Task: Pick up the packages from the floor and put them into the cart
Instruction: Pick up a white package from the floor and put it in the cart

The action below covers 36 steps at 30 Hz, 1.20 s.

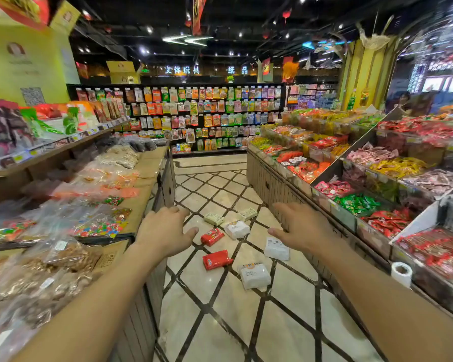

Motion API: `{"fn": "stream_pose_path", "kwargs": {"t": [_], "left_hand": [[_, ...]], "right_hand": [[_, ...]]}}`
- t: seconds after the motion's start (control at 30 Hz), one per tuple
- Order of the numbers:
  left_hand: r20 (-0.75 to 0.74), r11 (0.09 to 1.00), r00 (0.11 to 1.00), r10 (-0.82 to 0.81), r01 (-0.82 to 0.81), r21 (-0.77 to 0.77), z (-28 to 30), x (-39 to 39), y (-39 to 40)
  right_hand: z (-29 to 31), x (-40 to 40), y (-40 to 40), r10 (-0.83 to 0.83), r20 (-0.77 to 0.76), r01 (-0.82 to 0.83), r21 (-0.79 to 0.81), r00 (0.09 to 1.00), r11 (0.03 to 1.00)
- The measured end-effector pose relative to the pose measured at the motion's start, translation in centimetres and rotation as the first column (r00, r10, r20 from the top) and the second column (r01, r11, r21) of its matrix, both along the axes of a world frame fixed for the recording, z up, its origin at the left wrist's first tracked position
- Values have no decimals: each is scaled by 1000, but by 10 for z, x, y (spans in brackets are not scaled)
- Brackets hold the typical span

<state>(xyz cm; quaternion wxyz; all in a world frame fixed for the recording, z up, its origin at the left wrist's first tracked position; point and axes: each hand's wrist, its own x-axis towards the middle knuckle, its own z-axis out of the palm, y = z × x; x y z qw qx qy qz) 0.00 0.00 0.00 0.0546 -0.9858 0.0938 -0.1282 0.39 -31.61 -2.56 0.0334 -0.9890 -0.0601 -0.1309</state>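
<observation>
Several packages lie scattered on the tiled aisle floor ahead of me: a red package (211, 236), a second red package (217, 259), a white package (254, 275), another white package (236, 229), a flat white pouch (277, 249) and two pale cream packs (214, 218) (249, 213) farther off. My left hand (165, 232) and my right hand (296, 228) are stretched forward above the floor, fingers relaxed, holding nothing. Neither hand touches a package. No cart is in view.
A shelf counter (147, 189) with bagged snacks lines the left side. Tiered bins of wrapped sweets (356, 184) line the right. A roll of plastic bags (401, 273) hangs at the right counter's edge. A wall of hanging packets (194, 113) closes the aisle's far end.
</observation>
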Motion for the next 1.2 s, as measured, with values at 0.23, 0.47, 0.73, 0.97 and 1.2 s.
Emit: {"fn": "stream_pose_path", "kwargs": {"t": [0.23,0.47,0.73,0.97,1.2], "left_hand": [[-96,1000,995,-8,5,-27,-43,117,-30],[-231,985,973,29,-68,-161,-83,236,-82],[-317,913,948,-36,-98,-395,-145,360,-123],[-307,895,946,-107,-43,-444,-184,508,-163],[-401,799,901,-167,-115,-591,-220,652,-208]], "right_hand": [[-49,109,-20,-46,-70,46,3,996,999],[-91,231,-53,-49,-165,56,36,985,998],[-148,333,-85,-82,-267,101,60,960,993],[-188,463,-120,-106,-257,126,66,961,990],[-217,598,-132,-149,-277,220,247,949,944]]}}
